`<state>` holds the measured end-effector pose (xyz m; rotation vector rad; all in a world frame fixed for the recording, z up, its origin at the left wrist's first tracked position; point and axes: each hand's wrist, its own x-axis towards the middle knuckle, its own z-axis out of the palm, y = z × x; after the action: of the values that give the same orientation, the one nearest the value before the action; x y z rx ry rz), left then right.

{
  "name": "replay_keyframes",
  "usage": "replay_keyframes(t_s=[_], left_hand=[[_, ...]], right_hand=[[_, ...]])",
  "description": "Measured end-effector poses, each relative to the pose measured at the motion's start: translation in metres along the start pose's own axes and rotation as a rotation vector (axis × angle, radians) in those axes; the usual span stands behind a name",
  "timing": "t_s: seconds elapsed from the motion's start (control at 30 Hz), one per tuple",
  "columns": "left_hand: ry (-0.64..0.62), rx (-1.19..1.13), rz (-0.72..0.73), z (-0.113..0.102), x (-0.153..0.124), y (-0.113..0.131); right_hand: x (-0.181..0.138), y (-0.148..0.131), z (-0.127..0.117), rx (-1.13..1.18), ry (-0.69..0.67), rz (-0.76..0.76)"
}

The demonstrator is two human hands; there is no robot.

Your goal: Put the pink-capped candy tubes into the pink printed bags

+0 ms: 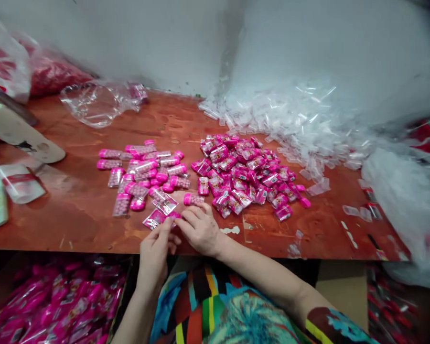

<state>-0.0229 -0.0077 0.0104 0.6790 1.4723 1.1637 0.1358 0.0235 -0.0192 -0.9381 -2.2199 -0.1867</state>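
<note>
My left hand [156,251] is closed at the table's front edge, thumb and fingertips pinching a small pink piece [174,217]. From the other side my right hand [202,231] closes its fingertips on that same piece. Its kind is mostly hidden by my fingers. Two flat, shiny pink-and-clear packets [154,220] lie just beyond my left fingertips. A clear tube of pink beads with a pink cap [192,199] rests right beyond my right hand. Several more such bead tubes [143,167] are heaped further left. A pile of small pink printed packets [240,174] lies to the right.
Clear plastic sleeves [290,124] are heaped along the wall. A cloudy plastic bag [397,191] hangs over the right edge. At left stand a white roll [25,136] and a clear bag [93,102]. Below the reddish tabletop [93,234], a box holds pink packs [57,306].
</note>
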Motion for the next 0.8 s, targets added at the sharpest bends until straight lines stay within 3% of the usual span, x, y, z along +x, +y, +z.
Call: replay_keyframes(t_s=[0.07,0.23,0.33,0.5,0.67,0.8], left_hand=[[0.002,-0.173,-0.089,0.011,0.001,0.005],[0.041,-0.293,-0.158,0.023,0.002,0.008],[0.024,-0.312,-0.192,0.024,-0.002,0.005],[-0.103,-0.243,-0.197,0.022,-0.007,-0.002],[-0.068,-0.198,-0.179,0.022,-0.007,-0.011],[-0.101,-0.246,-0.226,0.016,-0.007,-0.009]], right_hand=[[-0.008,-0.007,-0.008,0.132,0.011,0.090],[-0.013,-0.011,0.002,0.836,-0.040,0.799],[-0.010,-0.007,0.012,1.162,-0.055,1.010],[-0.011,-0.007,0.008,1.232,-0.054,1.026],[-0.018,-0.014,0.002,0.996,-0.105,0.926],[-0.016,-0.006,-0.005,0.779,-0.262,0.767]])
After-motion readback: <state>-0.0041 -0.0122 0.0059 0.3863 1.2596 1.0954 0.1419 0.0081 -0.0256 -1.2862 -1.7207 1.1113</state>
